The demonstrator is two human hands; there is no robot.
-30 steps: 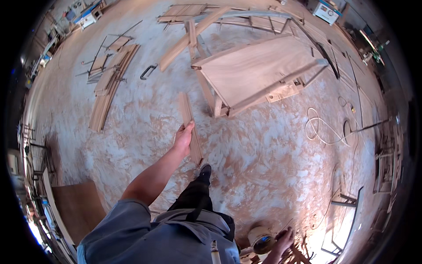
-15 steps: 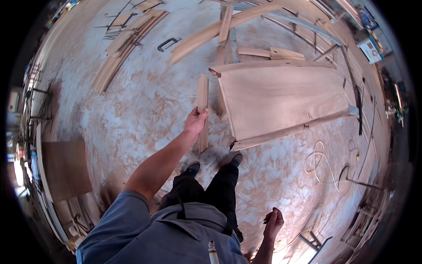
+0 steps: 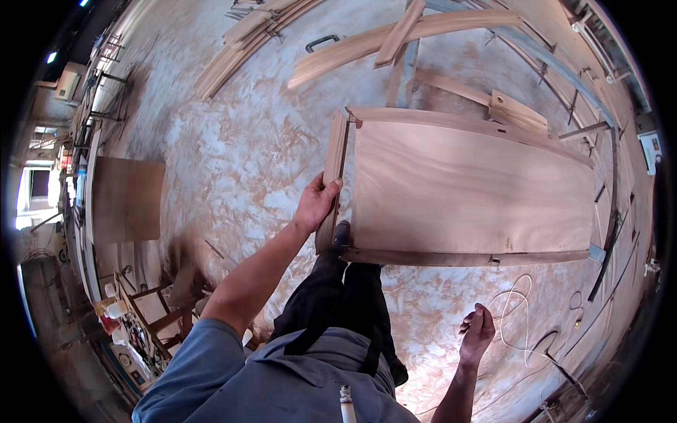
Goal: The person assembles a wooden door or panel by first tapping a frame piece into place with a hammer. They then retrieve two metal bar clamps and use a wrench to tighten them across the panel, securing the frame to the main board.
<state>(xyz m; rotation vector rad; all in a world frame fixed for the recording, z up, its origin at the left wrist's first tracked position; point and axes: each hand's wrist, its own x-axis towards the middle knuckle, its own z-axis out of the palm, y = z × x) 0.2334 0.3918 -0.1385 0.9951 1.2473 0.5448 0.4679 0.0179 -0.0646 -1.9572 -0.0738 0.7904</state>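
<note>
My left hand (image 3: 319, 202) grips a wooden rail (image 3: 334, 151), thumb on top and fingers around its outer edge. The rail runs along the left end of a pale wooden panel (image 3: 472, 187) framed by long rails on its far and near sides. Its far end lies close to the panel's far left corner; I cannot tell if they touch. A narrow gap shows between the rail and the panel's end. My right hand (image 3: 477, 335) hovers over the floor near the panel's near side, fingers curled together; whatever they hold, if anything, is hidden.
Beyond the panel lie long boards (image 3: 395, 44) and a wooden offcut (image 3: 518, 113). A C-clamp (image 3: 322, 42) rests on the floor beside stacked boards (image 3: 247, 46). A brown sheet (image 3: 128, 199) leans at the left. A pale cord (image 3: 525, 321) loops at the right.
The rail in my left hand has come up against or close to the panel's left end. My right hand has moved up and to the right. The whole view has shifted.
</note>
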